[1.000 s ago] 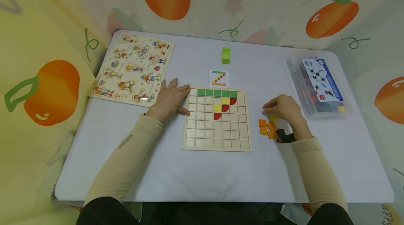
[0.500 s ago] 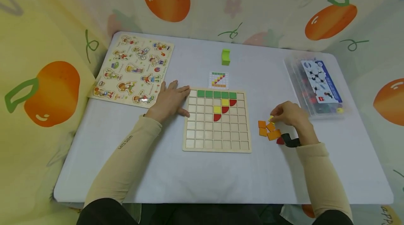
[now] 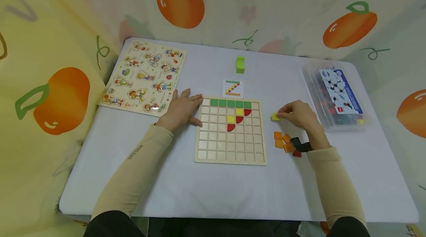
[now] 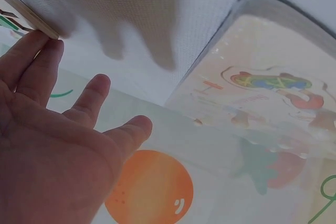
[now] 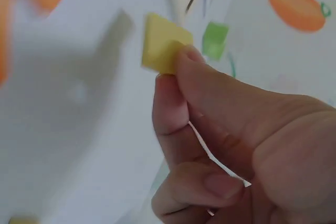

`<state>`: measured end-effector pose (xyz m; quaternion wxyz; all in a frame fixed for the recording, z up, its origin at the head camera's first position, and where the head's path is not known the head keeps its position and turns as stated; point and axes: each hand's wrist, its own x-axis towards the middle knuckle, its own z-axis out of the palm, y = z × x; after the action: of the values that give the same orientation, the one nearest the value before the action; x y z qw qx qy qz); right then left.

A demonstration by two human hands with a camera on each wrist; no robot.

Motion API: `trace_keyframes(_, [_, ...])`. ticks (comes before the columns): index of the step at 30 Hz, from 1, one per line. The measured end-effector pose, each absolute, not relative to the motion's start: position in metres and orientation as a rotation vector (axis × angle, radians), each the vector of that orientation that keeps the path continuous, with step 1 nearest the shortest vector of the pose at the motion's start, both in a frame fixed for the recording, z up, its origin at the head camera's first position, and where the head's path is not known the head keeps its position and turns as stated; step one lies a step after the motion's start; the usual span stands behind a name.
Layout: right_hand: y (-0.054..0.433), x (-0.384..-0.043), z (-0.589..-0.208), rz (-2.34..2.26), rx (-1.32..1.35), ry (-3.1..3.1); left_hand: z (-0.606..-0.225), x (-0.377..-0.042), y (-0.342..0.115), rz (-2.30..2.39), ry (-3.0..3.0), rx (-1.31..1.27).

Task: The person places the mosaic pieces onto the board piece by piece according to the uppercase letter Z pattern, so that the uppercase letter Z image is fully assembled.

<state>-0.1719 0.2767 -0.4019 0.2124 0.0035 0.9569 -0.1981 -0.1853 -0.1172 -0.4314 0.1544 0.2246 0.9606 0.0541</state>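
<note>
The right hand [image 3: 299, 115] pinches a small yellow square tile [image 3: 275, 117] between thumb and fingertips, holding it above the white table [image 3: 233, 189], just right of the wooden grid board [image 3: 230, 132] and apart from it. The right wrist view shows the same yellow tile [image 5: 163, 50] gripped by one corner, the other fingers curled in below. Near this hand, toward the person, lies a loose cluster of orange square tiles [image 3: 281, 141] with a small red piece [image 3: 297, 153] at its edge, partly hidden by a black wrist strap [image 3: 299, 144]. The left hand [image 3: 181, 109] rests flat on the table with fingers straight and slightly spread, its fingertips touching the board's left edge; the left wrist view confirms relaxed, extended fingers [image 4: 31, 66] holding nothing. On the board, a row of green squares [image 3: 230, 103] fills the top, with two yellow squares [image 3: 235, 115] and three red quarter-round pieces [image 3: 239, 119] stepping diagonally below. A small pattern card [image 3: 232, 88] lies just beyond the board, a green block [image 3: 240, 64] farther back, a cartoon-figure peg puzzle [image 3: 145, 76] to the left, and a clear plastic box [image 3: 334, 98] to the right.
</note>
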Motion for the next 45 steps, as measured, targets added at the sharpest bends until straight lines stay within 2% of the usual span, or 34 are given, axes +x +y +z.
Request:
trace_keyframes(11, [0.202, -0.186, -0.408, -0.608, -0.188, 2.632, -0.436, -0.187, -0.117, 0.168, 2.746, 0.632])
trace_keyframes(23, [0.136, -0.172, -0.413, -0.596, -0.507, 2.573, -0.431, -0.187, -0.116, 0.191, 2.735, 0.641])
trace_keyframes(45, [0.119, -0.172, -0.418, -0.431, -0.498, 2.581, -0.434, -0.186, -0.118, 0.179, 2.749, 0.633])
